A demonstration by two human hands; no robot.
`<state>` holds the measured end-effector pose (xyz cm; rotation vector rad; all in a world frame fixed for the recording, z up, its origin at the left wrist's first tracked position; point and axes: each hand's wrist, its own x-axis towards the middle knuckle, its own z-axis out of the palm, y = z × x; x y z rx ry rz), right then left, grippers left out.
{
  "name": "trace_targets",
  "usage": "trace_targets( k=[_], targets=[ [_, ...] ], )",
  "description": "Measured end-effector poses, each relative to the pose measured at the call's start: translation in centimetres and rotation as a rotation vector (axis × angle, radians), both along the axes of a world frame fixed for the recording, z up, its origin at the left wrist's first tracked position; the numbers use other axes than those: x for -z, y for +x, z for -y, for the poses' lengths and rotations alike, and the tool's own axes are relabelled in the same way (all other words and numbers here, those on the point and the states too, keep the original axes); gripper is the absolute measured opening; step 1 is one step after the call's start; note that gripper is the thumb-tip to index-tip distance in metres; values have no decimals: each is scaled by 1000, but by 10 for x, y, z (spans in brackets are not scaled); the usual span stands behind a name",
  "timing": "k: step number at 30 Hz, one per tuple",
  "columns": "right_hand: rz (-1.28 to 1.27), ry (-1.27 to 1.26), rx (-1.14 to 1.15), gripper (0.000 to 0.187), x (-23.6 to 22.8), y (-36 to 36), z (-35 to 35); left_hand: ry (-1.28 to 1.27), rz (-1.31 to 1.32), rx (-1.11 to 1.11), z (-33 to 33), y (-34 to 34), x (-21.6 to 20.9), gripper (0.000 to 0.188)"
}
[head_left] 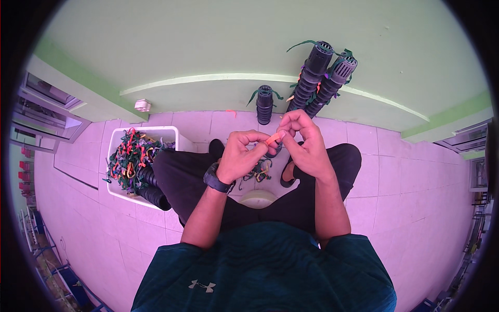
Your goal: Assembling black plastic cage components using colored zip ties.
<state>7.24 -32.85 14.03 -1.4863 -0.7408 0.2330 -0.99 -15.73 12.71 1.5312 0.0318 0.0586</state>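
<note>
In front of me, a short orange strip is stretched between my two hands. My left hand, with a dark watch at the wrist, pinches one end. The other end sits between the thumb and fingers of my right hand. Below them on the floor lies a small heap of coloured strips, green, orange and dark. Something dark and round behind the fingers is mostly hidden.
To my left, a white bin holds many tangled coloured strips and black pots. By the wall stand a short stack of black slotted pots and two taller stacks. A pale rounded seat edge shows between my legs.
</note>
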Motion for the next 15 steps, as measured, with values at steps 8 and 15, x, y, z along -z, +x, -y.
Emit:
trace_targets(
  k=[8,15],
  targets=[
    [-27,-55,-33,14,1,2,1,-93,-25,21,0,0,9,23],
    [275,-202,201,12,3,5,4,-123,-54,-70,5,-1,10,22]
  ],
)
